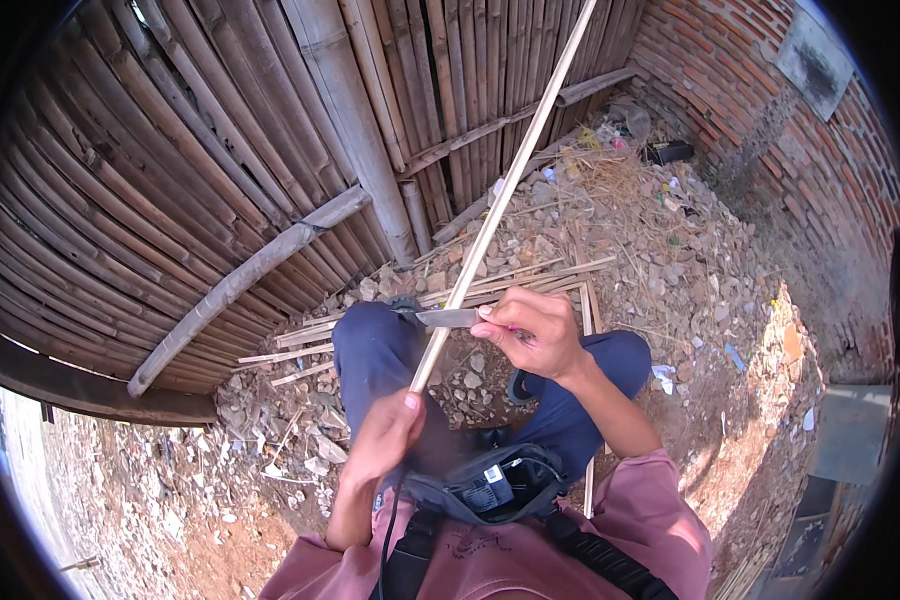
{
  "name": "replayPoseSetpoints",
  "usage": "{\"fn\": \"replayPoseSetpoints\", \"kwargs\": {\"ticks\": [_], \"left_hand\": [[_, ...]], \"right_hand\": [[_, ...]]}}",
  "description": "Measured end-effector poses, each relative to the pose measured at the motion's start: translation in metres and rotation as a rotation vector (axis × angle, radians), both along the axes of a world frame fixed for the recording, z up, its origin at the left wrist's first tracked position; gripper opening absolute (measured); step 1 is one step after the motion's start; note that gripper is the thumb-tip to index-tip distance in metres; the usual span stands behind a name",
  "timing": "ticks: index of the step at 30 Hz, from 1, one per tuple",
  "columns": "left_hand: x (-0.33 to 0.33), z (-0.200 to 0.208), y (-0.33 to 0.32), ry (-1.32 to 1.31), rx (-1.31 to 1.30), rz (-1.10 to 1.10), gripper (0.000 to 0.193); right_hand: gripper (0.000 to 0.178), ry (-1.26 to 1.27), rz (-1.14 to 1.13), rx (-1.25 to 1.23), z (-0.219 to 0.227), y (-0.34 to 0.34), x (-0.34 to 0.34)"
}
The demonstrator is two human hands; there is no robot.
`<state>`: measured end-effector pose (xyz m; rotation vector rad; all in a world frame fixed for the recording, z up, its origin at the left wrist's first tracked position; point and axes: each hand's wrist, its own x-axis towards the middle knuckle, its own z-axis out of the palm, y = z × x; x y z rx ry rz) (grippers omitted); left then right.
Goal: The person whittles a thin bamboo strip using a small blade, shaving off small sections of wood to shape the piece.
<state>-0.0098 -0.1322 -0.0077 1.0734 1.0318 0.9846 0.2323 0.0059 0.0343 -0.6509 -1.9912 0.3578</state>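
Observation:
A long, pale bamboo strip (503, 204) slants up and away from me, its near end in the closed fingers of my left hand (390, 432). Around a knife, the fingers of my right hand (538, 330) are wrapped, with the thumb along it. The knife's short blade (448, 318) points left and lies across the strip above my left hand. Whether the edge bites into the strip I cannot tell. The knife's handle is mostly hidden in my right hand.
My bent knees (615, 372) flank the work, with an open black pouch (500, 488) at my waist. More bamboo strips (510, 284) lie on the rubble (660, 250) ahead. A bamboo wall (170, 150) rises at left, a brick wall (770, 80) at far right.

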Motion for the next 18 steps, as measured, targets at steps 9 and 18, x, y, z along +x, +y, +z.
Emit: {"fn": "replayPoseSetpoints", "kwargs": {"ticks": [9, 18], "left_hand": [[0.013, 0.018, -0.008, 0.46, 0.035, 0.133, 0.04], [0.008, 0.013, -0.009, 0.432, 0.011, 0.111, 0.041]], "right_hand": [[0.016, 0.022, -0.03, -0.121, -0.006, -0.006, -0.002], [0.016, 0.034, -0.089, -0.034, -0.014, -0.003, -0.002]]}}
